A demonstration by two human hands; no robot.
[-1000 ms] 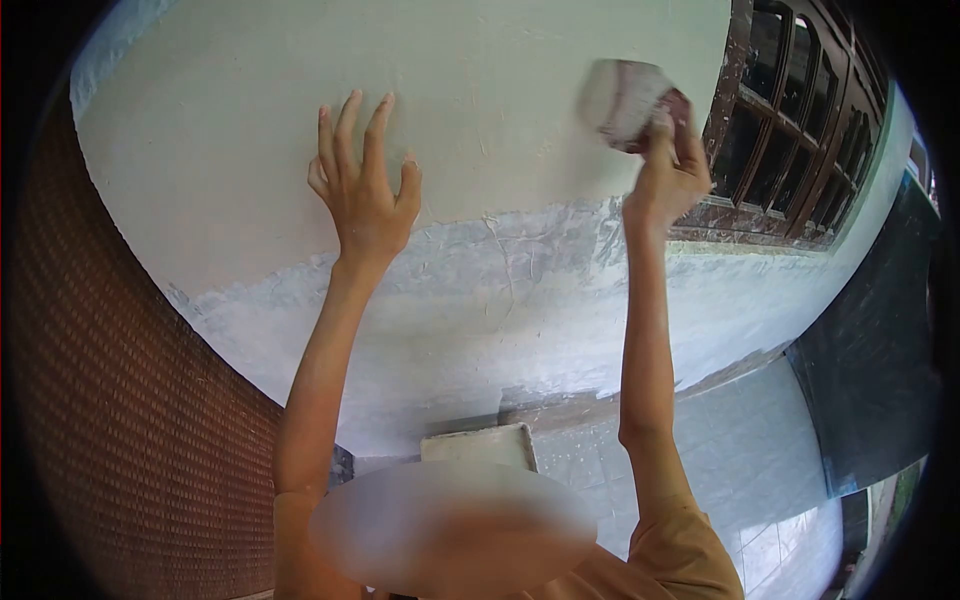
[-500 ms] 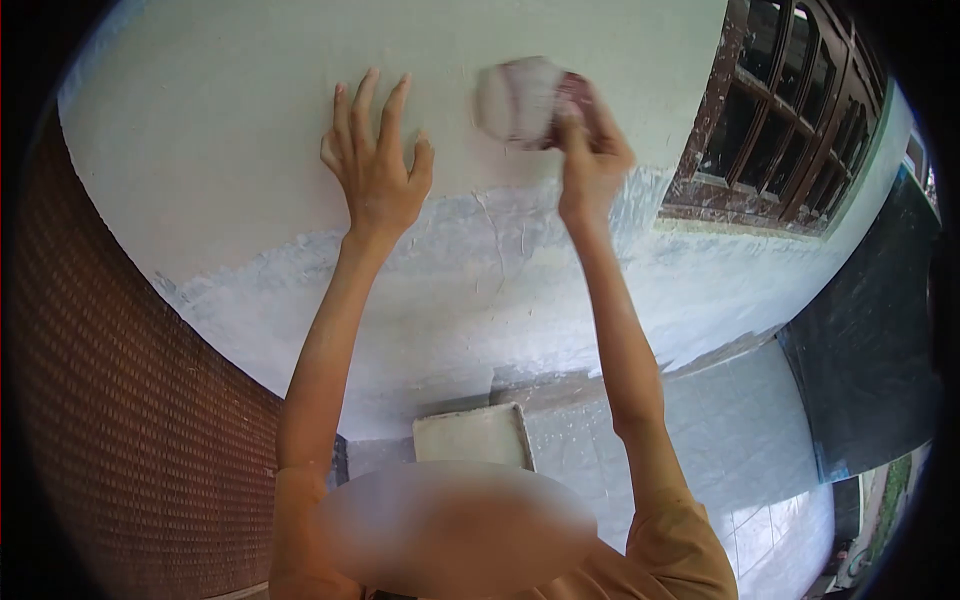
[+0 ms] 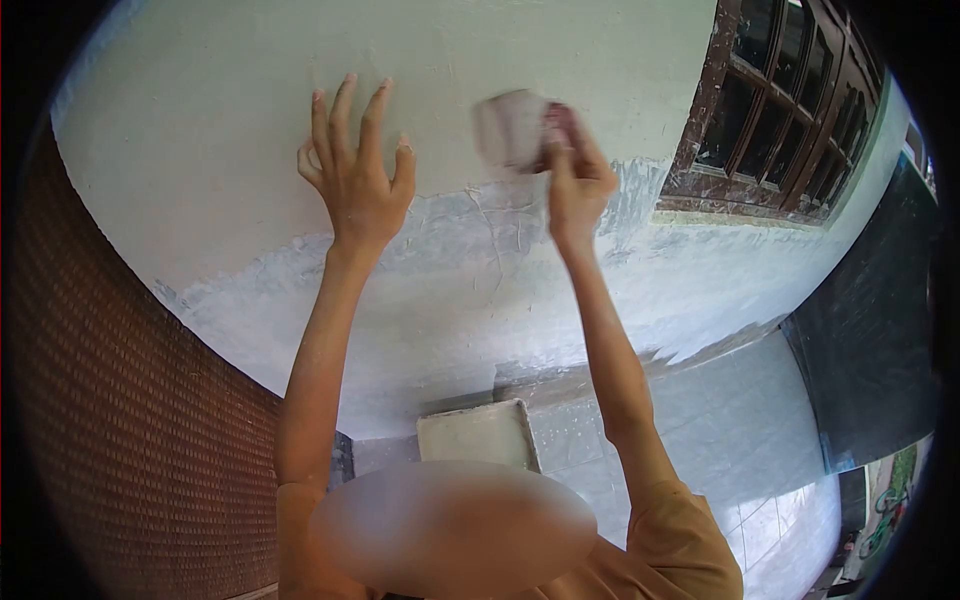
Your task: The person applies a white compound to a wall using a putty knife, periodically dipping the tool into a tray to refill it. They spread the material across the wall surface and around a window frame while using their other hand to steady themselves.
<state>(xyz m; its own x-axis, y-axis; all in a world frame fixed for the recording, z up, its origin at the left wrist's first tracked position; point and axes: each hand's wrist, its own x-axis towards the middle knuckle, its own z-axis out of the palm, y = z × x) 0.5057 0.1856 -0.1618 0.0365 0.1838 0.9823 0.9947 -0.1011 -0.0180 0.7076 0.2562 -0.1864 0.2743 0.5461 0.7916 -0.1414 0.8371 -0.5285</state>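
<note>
While at wall [image 3: 540, 45], hands [image 3: 580, 192] clear of window frame [image 3: 688, 165]

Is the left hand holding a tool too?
No, the left hand is empty, fingers spread at the wall; only the right hand grips a flat tool.

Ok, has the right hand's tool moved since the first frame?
Yes: the tool in the right hand has moved left, away from the window frame.

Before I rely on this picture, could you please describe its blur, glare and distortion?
Head view: the tool in the right hand is motion-blurred, an oval smear hides the lower middle, the floor shows glare, the wall bows.
</note>
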